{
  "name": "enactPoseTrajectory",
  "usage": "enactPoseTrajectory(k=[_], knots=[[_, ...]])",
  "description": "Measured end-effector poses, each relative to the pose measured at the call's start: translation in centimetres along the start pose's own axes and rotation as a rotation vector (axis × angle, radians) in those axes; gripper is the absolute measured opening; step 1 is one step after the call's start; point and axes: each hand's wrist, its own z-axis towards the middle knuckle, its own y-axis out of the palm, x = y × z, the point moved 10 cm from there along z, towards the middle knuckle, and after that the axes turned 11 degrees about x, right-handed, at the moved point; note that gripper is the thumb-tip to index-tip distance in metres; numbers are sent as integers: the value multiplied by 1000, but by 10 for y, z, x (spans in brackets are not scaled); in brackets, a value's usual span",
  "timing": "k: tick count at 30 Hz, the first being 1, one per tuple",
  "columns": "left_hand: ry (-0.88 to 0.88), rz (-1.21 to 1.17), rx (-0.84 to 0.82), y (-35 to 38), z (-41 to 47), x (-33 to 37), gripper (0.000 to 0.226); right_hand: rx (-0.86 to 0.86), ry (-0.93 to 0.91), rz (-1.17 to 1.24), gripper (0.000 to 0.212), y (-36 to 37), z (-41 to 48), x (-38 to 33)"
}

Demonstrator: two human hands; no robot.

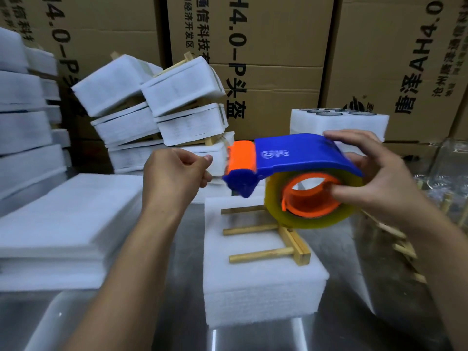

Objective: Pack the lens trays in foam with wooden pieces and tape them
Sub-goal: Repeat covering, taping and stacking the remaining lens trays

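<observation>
My right hand (374, 178) grips a blue and orange tape dispenser (291, 158) with a yellowish tape roll (311, 219), held above a white foam block (258, 282). A wooden comb-shaped piece (268, 239) lies on top of that block. My left hand (177, 173) is at the dispenser's orange front end, thumb and fingers pinched together as if on the tape end, though the clear tape itself is hard to make out. Behind, another foam block holds a lens tray (339, 120) with round lenses showing on top.
Finished taped foam packs (157, 102) are stacked at the back left. Flat foam sheets (58, 224) lie at left. More wooden pieces (395, 236) lie at right beside a clear container (450, 168). Cardboard boxes (278, 46) form the back wall. The table (177, 312) is shiny metal.
</observation>
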Motion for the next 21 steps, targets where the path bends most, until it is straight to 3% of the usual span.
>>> enactPoseTrajectory(k=[3,7,13,17,21], knots=[[39,79,64,-12,7,-5,29,20,29,103,77,-31,1,13],[75,273,117,-29,15,-9,34,62,116,66,79,-84,1,45],[62,473,41,-27,15,-18,35,-22,170,-28,81,-79,-8,65],[42,768,-152,-8,1,-43,27,-32,137,-88,84,-69,-8,63],[101,933,-227,2,-13,-56,20,-16,153,-98,90,-59,-10,56]])
